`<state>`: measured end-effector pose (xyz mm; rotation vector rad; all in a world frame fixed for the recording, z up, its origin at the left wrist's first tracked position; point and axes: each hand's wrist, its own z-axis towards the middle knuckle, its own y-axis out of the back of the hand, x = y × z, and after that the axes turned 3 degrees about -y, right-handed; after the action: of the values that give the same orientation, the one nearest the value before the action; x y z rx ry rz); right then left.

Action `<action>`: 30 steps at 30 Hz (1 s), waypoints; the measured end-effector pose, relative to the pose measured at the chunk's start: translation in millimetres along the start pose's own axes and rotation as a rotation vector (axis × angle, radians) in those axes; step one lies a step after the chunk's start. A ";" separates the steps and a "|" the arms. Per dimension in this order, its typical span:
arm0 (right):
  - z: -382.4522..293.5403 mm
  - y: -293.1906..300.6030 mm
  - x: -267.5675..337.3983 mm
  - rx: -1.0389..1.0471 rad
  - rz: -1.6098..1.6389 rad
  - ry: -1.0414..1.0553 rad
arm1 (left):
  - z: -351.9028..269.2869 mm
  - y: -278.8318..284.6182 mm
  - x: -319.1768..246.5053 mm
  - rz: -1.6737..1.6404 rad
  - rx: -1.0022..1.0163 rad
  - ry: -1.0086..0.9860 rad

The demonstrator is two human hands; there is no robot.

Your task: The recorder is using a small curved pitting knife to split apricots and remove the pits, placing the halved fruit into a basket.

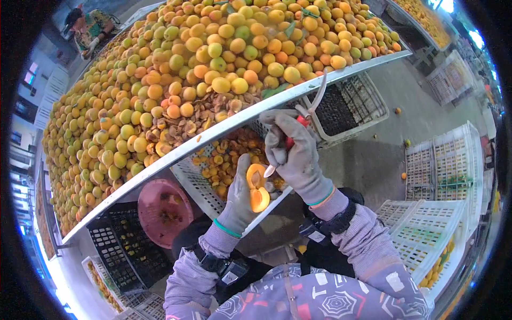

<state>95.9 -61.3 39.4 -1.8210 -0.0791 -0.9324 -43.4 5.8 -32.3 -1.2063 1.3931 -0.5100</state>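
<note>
In a grey glove, my left hand (239,200) holds an apricot (260,199) that is split into two halves; one half shows a brown pit or its hollow. My right hand (289,148), gloved too, grips the red handle of a pruning tool (295,132). A curved metal part sticks out above the fist, and a short pointed blade (269,171) below it lies close to the upper apricot half. Beneath both hands, a white plastic crate (196,190) holds many halved apricots. Whole apricots (160,80) are heaped on the metal-edged table in front, with brown pits near its edge.
A metal table edge (200,146) crosses diagonally. A pink basin (165,214) and a black crate (124,248) stand at lower left. Another crate (348,108) with dark contents is beyond my right hand. White crates (438,164) stand at right. A person (90,30) works at upper left.
</note>
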 end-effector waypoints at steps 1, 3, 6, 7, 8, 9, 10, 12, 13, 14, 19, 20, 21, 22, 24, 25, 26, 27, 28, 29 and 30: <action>-0.9 1.5 -2.3 -0.006 0.001 -0.001 | -0.7 -0.2 3.5 0.078 -0.018 -0.068; -1.7 6.1 -9.0 -0.018 -0.766 0.405 | -1.5 -0.1 6.6 0.124 -0.023 -0.060; 1.1 10.7 -11.3 0.005 -0.833 0.556 | -2.2 -5.4 7.1 0.216 -0.033 -0.055; 0.5 9.6 -7.8 0.025 -0.685 0.407 | -1.6 -13.1 5.2 0.177 -0.118 -0.019; 0.0 8.5 -4.2 0.043 -0.537 0.259 | -1.0 -16.8 4.9 0.137 -0.203 0.017; -1.4 6.0 -0.7 0.060 -0.387 0.114 | -0.4 -14.3 6.9 0.135 -0.203 0.018; -2.5 4.2 0.5 0.076 -0.237 -0.029 | 1.2 -8.7 10.0 0.084 -0.182 0.003; 4.3 -1.3 -25.0 0.079 -0.521 0.344 | 2.9 -10.7 14.2 0.033 -0.164 -0.013; 7.0 -5.0 -33.6 0.080 -0.797 0.724 | 5.0 -18.9 16.6 0.046 -0.271 -0.058; 1.8 -2.1 -27.5 0.051 -0.713 0.359 | 6.2 -23.2 16.9 0.058 -0.378 -0.102; 8.2 11.0 -29.7 -0.044 -0.223 0.073 | 3.3 -24.9 1.3 0.012 -0.347 0.098; 9.5 12.5 -31.4 -0.057 -0.096 0.001 | 2.7 -25.5 -0.1 -0.062 -0.346 0.138; 9.9 13.1 -33.1 -0.070 0.033 -0.071 | 1.8 -22.4 0.6 -0.062 -0.347 0.136; 10.5 12.9 -34.5 -0.069 0.034 -0.071 | 1.6 -16.7 2.8 -0.117 -0.289 0.152; 12.5 11.3 -37.0 -0.035 0.159 -0.092 | 1.0 -14.4 2.1 -0.171 -0.231 0.170; 12.1 8.7 -37.7 -0.037 0.160 -0.089 | 1.3 -16.5 -0.9 -0.195 -0.263 0.193; 11.0 4.4 -37.8 -0.064 0.060 -0.063 | 1.8 -17.2 -3.1 -0.220 -0.296 0.217; 9.5 0.9 -39.0 -0.091 -0.039 -0.040 | 1.0 -14.4 -3.7 -0.219 -0.299 0.217; 11.2 0.9 -40.0 -0.093 -0.084 -0.010 | 1.0 -9.6 -3.7 -0.275 -0.292 0.223; 14.9 0.0 -34.9 -0.094 -0.080 -0.012 | 0.3 -6.5 -4.8 -0.331 -0.284 0.229; 20.0 0.3 -25.0 -0.135 0.012 -0.012 | -1.1 -10.0 -9.6 -0.331 -0.287 0.231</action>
<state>89.8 -36.3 20.5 -1.9495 -0.0122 -0.9374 -42.7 10.1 -19.1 -1.6692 1.5036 -0.7142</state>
